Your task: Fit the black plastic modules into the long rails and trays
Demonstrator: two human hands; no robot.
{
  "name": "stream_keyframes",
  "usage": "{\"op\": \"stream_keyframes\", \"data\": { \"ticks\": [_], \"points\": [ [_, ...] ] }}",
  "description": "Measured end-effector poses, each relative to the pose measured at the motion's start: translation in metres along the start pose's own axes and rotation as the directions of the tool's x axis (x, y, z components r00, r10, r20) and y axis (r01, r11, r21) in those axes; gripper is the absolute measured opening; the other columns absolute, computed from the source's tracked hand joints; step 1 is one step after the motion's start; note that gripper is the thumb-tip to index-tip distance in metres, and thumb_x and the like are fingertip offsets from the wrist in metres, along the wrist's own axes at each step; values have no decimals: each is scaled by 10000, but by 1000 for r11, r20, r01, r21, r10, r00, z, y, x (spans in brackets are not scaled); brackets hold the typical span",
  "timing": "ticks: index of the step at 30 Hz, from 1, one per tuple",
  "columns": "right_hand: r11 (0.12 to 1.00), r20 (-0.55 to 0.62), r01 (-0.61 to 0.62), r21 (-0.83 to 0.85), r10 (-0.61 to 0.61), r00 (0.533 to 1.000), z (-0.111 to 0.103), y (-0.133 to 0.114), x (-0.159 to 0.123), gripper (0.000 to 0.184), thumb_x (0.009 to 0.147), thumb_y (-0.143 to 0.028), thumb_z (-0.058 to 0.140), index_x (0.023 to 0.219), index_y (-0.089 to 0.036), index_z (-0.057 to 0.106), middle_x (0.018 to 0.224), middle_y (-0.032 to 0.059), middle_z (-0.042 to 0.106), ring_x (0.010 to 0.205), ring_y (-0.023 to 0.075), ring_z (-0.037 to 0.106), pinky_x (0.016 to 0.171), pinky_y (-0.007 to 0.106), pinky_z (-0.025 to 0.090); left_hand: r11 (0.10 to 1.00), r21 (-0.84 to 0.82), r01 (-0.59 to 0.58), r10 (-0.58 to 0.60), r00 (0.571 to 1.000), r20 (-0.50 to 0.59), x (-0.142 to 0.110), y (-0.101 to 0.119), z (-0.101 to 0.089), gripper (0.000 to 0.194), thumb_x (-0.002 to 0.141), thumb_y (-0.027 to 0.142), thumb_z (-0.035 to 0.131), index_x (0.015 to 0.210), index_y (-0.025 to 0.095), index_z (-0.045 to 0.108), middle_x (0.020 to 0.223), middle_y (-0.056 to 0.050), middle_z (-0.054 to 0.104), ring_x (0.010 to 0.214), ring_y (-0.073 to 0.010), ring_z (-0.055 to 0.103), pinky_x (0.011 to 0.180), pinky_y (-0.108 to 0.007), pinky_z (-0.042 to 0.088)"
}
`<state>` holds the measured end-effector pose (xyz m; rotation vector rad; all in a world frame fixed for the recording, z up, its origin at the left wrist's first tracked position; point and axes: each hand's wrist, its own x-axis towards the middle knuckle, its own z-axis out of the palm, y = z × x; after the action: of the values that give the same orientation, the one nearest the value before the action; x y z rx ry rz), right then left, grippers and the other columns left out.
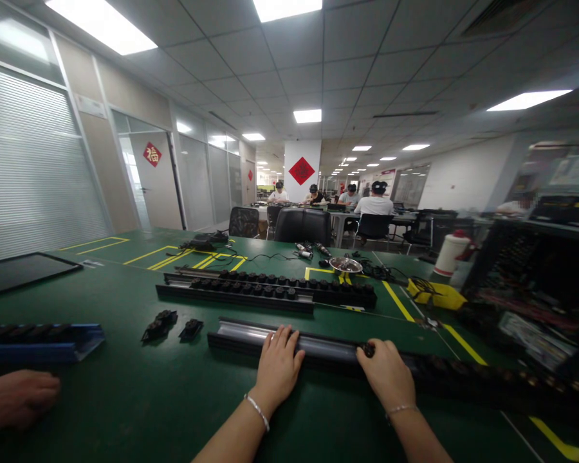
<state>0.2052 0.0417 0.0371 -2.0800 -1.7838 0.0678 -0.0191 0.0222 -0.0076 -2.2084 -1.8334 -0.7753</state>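
A long black channel rail (234, 330) with a shiny inner face lies across the green table before me. My left hand (276, 368) rests on the rail, fingers stretched over its channel. Farther right, my right hand (386, 378) is closed on a small black roller-like part (368, 350) at the channel; the fingers hide most of it. To the right of that hand, a row of similar black parts (444, 368) sits along the rail, dark and blurred. Two loose clusters of black parts, a larger one (159, 326) and a smaller one (192, 329), lie left of the rail's end.
Filled black rails (241, 297) lie beyond mine. At left are a blue rail (43, 350) and another person's hand (22, 395). Farther off stand a metal dish (346, 265), a yellow tray (437, 294) and a white bottle (452, 253). Dark equipment (535, 276) rises at right.
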Motion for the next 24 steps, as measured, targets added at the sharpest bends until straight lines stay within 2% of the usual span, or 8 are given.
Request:
{"op": "stream_keyframes", "data": {
  "ticks": [9,18,24],
  "points": [
    [988,-60,82,130,-74,995,17,-11,-6,405,813,-439,399,1043,-157,577,1051,86,574,899,200,583,752,304,430,1000,-3,11,-11,1000,17,1,1,-3,408,901,365,351,1253,209,487,1340,-83,484,1267,-249,385,1050,-482,307],
    [939,-83,135,316,-114,990,28,-21,-10,385,777,-424,461,1023,-153,580,1024,83,584,907,198,579,783,295,434,999,-1,43,-43,999,27,0,5,-4,430,905,405,321,1266,230,476,1361,-59,464,1289,-235,355,1072,-476,271],
    [877,-94,170,449,-143,985,31,-26,-13,360,804,-399,399,994,-154,581,1007,88,593,865,181,592,802,299,443,997,-46,55,-50,994,100,7,15,-5,494,887,456,337,1279,179,456,1339,-94,483,1285,-257,359,1080,-488,243]
  ]
}}
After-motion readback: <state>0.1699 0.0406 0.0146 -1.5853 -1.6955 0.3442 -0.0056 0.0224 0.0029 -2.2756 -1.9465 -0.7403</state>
